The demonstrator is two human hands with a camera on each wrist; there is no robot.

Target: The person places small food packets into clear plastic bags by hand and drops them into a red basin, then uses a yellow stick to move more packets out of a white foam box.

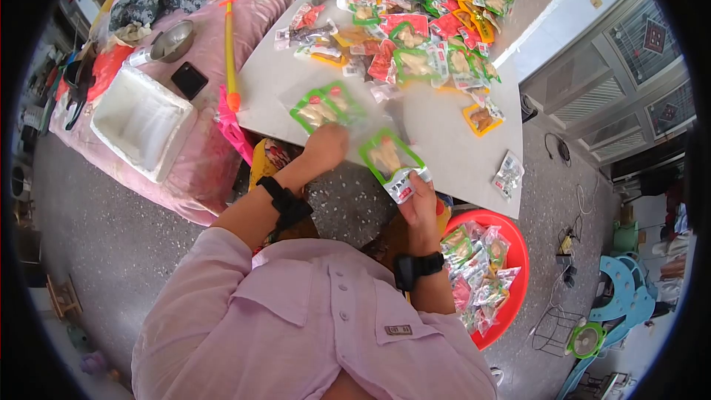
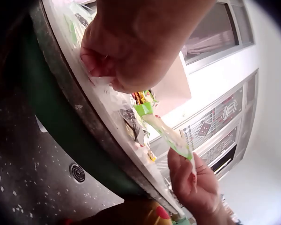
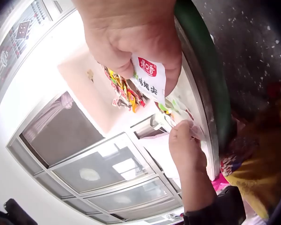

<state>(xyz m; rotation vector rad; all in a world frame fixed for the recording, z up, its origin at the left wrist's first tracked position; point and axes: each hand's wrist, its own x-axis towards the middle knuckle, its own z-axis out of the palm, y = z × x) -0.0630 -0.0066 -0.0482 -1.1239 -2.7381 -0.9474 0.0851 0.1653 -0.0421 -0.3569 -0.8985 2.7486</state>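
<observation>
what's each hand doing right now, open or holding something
Left hand: closed, pinching clear plastic.
Right hand: closed, holding a green-edged packet by its white end.

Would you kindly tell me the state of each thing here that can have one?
Left hand: curled, gripping clear plastic
Right hand: pinching green-edged food packet
Green-edged food packet: filled; seal unclear
Tabletop polystyrene box: open, heaped with packets
Other polystyrene box: open, on pink bedding
Red basin: open, holding packets
Black phone: screen dark
Green fan: unclear if running
</observation>
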